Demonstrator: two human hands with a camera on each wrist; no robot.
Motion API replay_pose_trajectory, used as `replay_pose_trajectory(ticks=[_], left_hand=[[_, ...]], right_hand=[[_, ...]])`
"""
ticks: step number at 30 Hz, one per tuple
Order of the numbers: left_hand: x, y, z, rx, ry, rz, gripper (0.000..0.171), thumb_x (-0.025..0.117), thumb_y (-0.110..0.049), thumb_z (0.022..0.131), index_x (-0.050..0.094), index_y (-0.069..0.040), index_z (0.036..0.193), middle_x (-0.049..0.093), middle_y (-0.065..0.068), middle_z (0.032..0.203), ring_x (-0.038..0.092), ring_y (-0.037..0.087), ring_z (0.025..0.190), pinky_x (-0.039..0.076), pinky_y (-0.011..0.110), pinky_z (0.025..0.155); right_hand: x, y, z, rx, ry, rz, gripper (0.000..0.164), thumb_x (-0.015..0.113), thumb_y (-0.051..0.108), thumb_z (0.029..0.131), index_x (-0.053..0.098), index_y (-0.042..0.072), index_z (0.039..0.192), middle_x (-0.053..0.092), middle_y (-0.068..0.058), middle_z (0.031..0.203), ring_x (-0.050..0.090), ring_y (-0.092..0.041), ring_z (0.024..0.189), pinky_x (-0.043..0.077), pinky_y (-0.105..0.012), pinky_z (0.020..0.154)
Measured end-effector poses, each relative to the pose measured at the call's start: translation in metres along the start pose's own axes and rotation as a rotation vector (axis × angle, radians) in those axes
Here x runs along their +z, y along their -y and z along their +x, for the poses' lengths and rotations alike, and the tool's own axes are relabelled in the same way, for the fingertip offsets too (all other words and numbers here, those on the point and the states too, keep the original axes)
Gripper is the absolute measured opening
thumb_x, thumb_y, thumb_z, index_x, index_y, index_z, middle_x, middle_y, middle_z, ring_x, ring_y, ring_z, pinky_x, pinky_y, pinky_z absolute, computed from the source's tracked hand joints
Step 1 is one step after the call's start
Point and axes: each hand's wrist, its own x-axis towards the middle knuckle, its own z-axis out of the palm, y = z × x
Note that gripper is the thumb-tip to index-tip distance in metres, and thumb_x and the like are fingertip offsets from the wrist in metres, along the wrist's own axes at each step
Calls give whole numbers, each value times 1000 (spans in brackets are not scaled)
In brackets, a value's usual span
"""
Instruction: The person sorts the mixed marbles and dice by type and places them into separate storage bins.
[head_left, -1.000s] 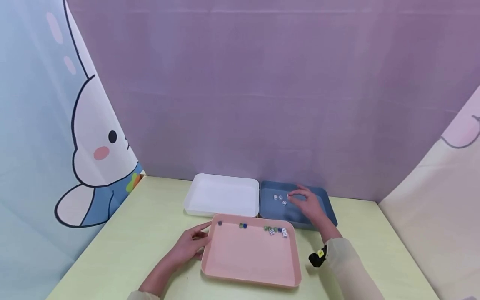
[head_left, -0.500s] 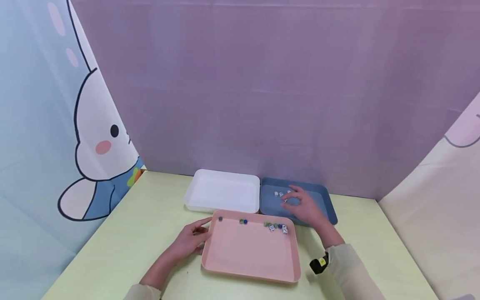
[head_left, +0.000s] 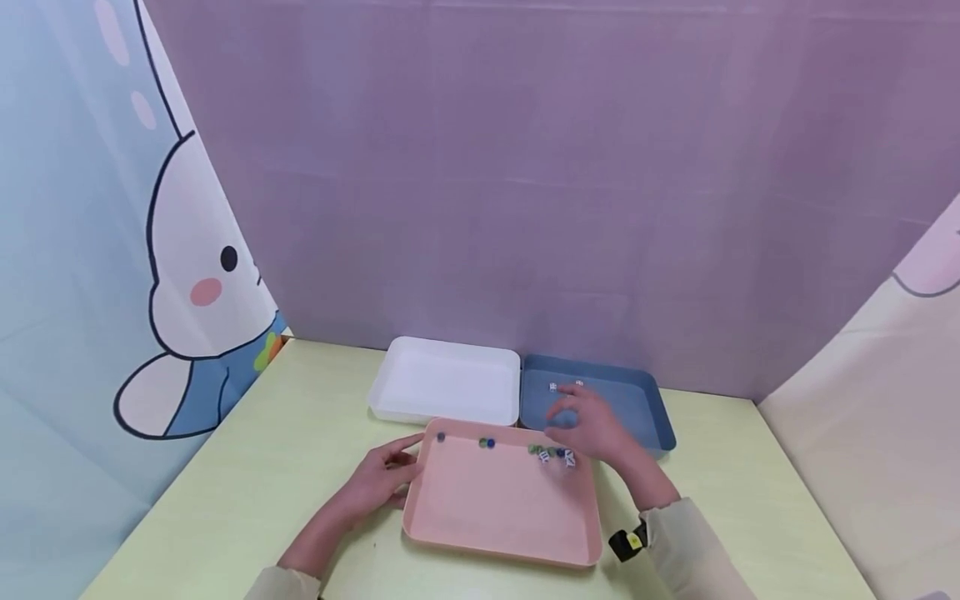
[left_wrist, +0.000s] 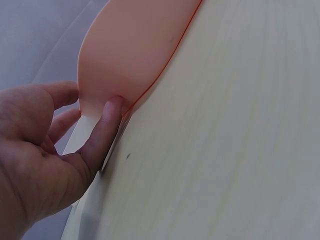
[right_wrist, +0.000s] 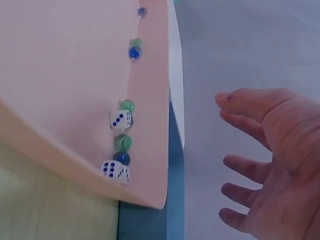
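My left hand (head_left: 378,482) touches the left side of the pink tray (head_left: 495,521); in the left wrist view its thumb lies against the outer wall and fingertips meet the edge. My right hand (head_left: 592,423) hovers over the near edge of the blue tray (head_left: 637,408), by the pink tray's far right corner. Nothing shows between its parted thumb and fingers. Along the pink tray's far wall lie several green and blue marbles (right_wrist: 123,142) and white dice (right_wrist: 120,120). Two white dice (head_left: 552,387) show in the blue tray; the hand covers the area nearer me.
A white tray (head_left: 450,383) stands behind the pink tray, left of the blue one. All three trays sit on a pale yellow table (head_left: 285,433). A purple cloth (head_left: 480,183) hangs behind them, with patterned cloths at both sides.
My right hand has moved from over the blue tray's dice toward me and left, to the pink tray's far right corner. My left hand stays at the pink tray.
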Motion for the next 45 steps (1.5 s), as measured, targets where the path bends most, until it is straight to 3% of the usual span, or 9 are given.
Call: replay_pose_trajectory(ticks=[7,13,19,21,28,35,41,45], left_hand=[[1,-4,-2,-8,3,-4,54,62,-10,95,44,-9,146,51,21,111,57,27,90,58,45,64],[0,-3,-1,-8,8,-3,53,62,-10,96,45,-11,146,51,21,111,57,26,90,59,43,63],[-2,-1,-1,-16,14,-10,54,63,-10,95,46,-12,146,51,20,110,58,26,90,58,45,65],[-2,-1,0,-15,18,-13,54,63,-11,95,46,-11,146,51,20,110,57,26,90,58,45,65],[0,-3,1,-2,14,1,53,63,-12,95,46,-11,145,52,20,110,57,26,90,59,43,63],[-2,-4,2,-6,23,21,52,62,-14,96,46,-13,146,51,20,109,59,27,88,58,44,63],[-1,-6,1,-2,12,28,53,63,-15,96,46,-12,145,52,19,110,58,27,90,59,43,64],[-1,-6,-2,-3,-3,33,53,64,-13,95,47,-11,145,53,20,111,57,27,91,59,43,63]], right_hand=[[5,8,0,-34,4,-76,5,77,22,82,74,20,86,51,-22,136,40,-45,129,33,-64,101],[15,11,0,19,18,-162,6,79,24,80,74,26,76,56,-18,131,40,-43,128,31,-61,104],[21,14,2,19,26,-243,8,81,22,77,75,23,72,60,-17,125,43,-43,126,36,-58,103],[21,15,2,4,39,-246,9,82,19,75,75,21,71,63,-16,121,44,-42,125,35,-58,104],[19,19,4,-75,96,-293,7,83,9,72,77,12,75,71,3,81,52,-34,122,24,-53,112],[19,25,5,-29,125,-361,9,79,5,74,78,13,77,70,3,83,52,-31,120,23,-52,113],[25,27,7,43,140,-450,9,82,11,74,78,18,79,65,2,88,54,-29,112,32,-49,109],[28,28,8,57,144,-478,11,80,12,76,75,22,72,62,4,86,54,-30,109,49,-46,90]])
